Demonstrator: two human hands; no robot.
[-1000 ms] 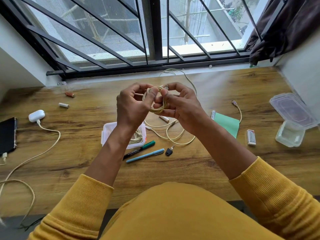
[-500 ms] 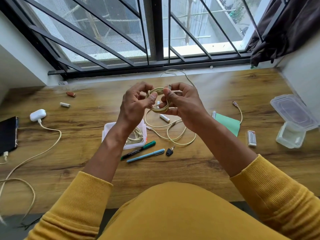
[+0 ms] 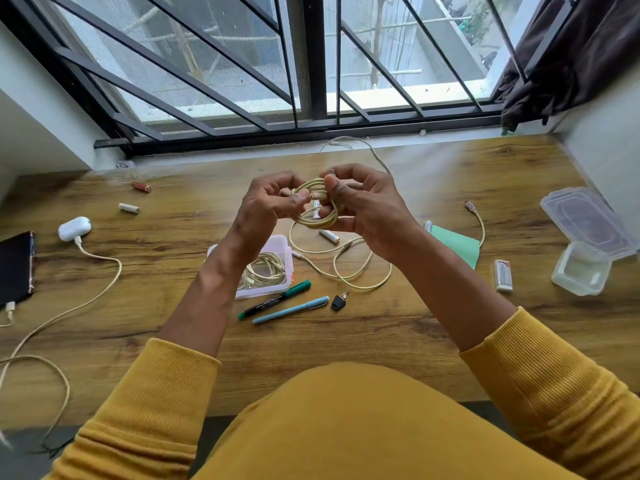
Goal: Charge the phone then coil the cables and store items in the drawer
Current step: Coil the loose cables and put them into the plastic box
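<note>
Above the wooden desk (image 3: 398,341) I hold a small coil of cream cable (image 3: 320,218) between both hands. My left hand (image 3: 268,206) pinches the cable's plug end at the coil's left side. My right hand (image 3: 360,209) grips the coil, thumb on top. A loose cream cable (image 3: 349,268) lies on the desk under my hands. Another coiled cable sits in a clear box (image 3: 266,266). The black phone (image 3: 15,266) lies at the far left with a cable plugged into it. No drawer is visible.
A white charger (image 3: 74,228) with its cable lies at left, near several batteries (image 3: 130,207). Two pens (image 3: 289,304) and a small key (image 3: 339,301) lie in front of the box. A green paper (image 3: 457,244), a lighter (image 3: 503,274) and clear containers (image 3: 581,268) are at right.
Both hands kept working the coil and shifted slightly away from me. My left fingers moved onto the plug end at the coil's side.
</note>
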